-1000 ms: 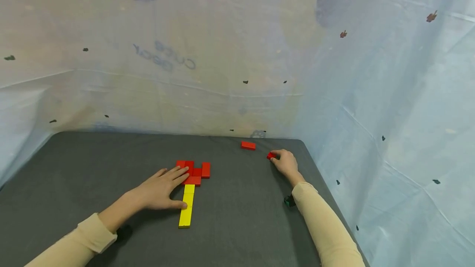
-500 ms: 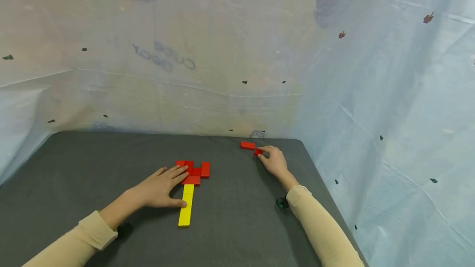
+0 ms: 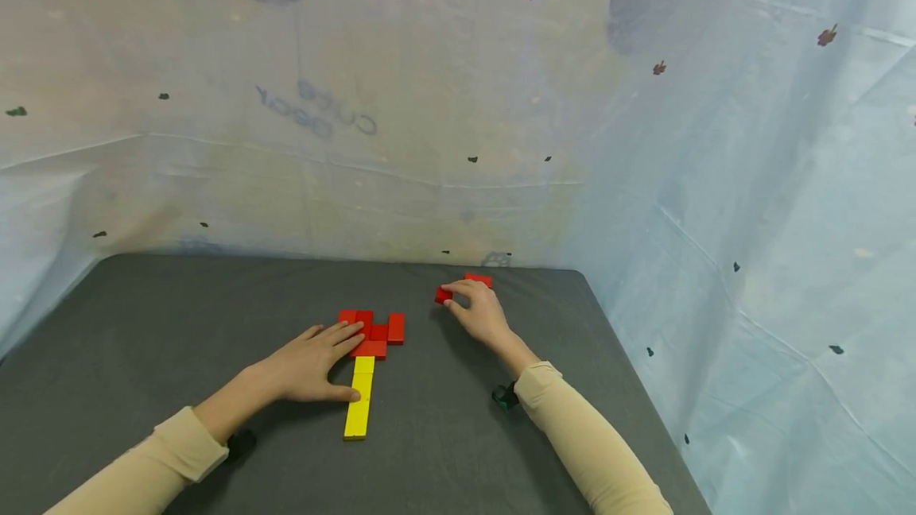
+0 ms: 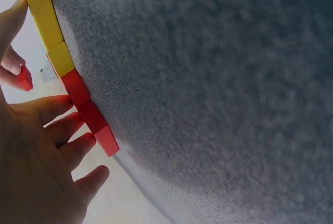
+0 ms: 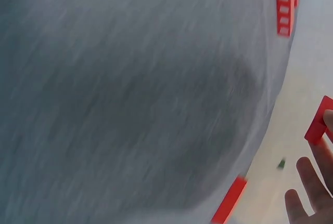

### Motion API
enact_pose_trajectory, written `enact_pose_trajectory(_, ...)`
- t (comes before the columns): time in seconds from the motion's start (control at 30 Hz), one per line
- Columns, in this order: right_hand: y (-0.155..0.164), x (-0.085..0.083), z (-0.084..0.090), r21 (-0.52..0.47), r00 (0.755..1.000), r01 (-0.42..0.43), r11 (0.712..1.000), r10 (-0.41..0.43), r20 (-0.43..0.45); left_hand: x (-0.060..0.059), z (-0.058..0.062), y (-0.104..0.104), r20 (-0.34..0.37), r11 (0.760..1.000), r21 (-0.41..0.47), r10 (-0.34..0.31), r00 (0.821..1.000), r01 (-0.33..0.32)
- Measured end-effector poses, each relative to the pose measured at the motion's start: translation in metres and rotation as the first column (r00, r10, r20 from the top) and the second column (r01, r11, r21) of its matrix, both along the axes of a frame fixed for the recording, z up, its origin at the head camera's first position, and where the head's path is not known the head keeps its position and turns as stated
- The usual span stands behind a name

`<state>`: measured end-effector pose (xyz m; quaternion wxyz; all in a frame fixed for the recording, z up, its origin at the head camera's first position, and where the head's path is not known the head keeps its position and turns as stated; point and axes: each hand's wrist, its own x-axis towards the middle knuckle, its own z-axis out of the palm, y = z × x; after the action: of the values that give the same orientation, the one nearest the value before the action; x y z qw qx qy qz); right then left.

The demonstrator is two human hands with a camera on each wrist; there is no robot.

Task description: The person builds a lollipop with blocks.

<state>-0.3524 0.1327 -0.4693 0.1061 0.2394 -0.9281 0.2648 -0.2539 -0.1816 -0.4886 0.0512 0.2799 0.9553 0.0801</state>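
The right hand (image 3: 481, 310) pinches a red block (image 3: 443, 295) in its grip above the surface (image 3: 179, 316). The left hand (image 3: 311, 364), fingers spread flat, rests against the yellow blocks (image 3: 360, 397).

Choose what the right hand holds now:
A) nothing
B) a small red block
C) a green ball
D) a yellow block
B: the right hand pinches a small red block at its fingertips, apart from the red and yellow block figure.

Long beige sleeves (image 3: 587, 443) — bare hands — dark wrist-worn cameras (image 3: 503, 396).
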Motion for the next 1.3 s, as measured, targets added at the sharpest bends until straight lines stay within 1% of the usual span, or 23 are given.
enact_pose_trajectory(0.23, -0.035, 0.006, -0.002, 0.022, 0.994, -0.106, 0.994, 0.105, 0.038, 0.002, 0.001, 0.002, 0.011, 1.0, -0.006, 0.024, 1.0, -0.024)
enact_pose_trajectory(0.37, -0.052, 0.01, -0.003, 0.037, 0.987, -0.153, 0.988, 0.151, 0.047, 0.002, 0.002, 0.003, 0.015, 1.0, -0.003, 0.031, 0.999, -0.031)
enact_pose_trajectory(0.6, -0.075, 0.013, -0.004, 0.089, 0.979, -0.202, 0.975, 0.198, 0.058, 0.001, -0.001, 0.002, 0.019, 1.0, 0.002, 0.029, 0.999, -0.029)
enact_pose_trajectory(0.7, -0.082, 0.012, -0.005, 0.107, 0.976, -0.211, 0.971, 0.205, 0.067, 0.001, -0.002, 0.002, 0.013, 1.0, -0.001, 0.027, 1.0, -0.027)
enact_pose_trajectory(1.0, -0.094, 0.008, -0.012, 0.175, 0.981, -0.181, 0.968, 0.164, 0.107, 0.002, 0.0, 0.002, 0.008, 1.0, 0.017, 0.007, 1.0, -0.007)
enact_pose_trajectory(1.3, -0.098, 0.01, -0.013, 0.207, 0.978, -0.197, 0.958, 0.175, 0.117, 0.002, 0.0, 0.002, 0.009, 1.0, 0.007, 0.012, 1.0, -0.013)
